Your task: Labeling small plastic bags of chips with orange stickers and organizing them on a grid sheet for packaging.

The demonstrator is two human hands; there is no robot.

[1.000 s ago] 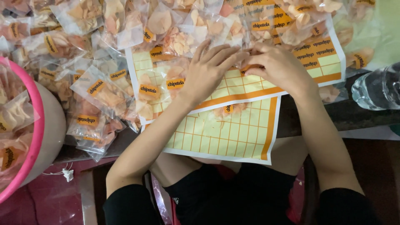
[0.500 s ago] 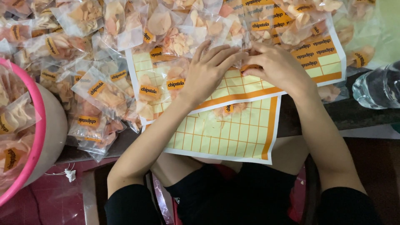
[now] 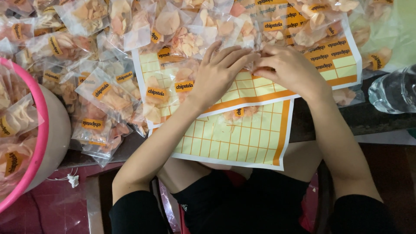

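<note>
My left hand [image 3: 216,76] lies flat, fingers stretched out, on a sticker sheet [image 3: 242,89] with a yellow grid and orange border. My right hand [image 3: 290,71] meets it fingertip to fingertip and pinches a small orange sticker [image 3: 261,71] at the sheet's top edge. A second sheet of the same kind [image 3: 247,141] lies nearer me, overhanging the table edge. It partly covers a clear bag of chips [image 3: 237,114] with an orange label.
Several clear bags of pale orange chips with orange labels [image 3: 108,97] are heaped at the left and along the back. A pink-rimmed basin [image 3: 41,125] holding more bags stands at the far left. A clear plastic bottle [image 3: 394,91] lies at the right edge.
Both hands stay on the upper sheet. The right fingers have shifted slightly around the orange sticker. The view has drifted a little.
</note>
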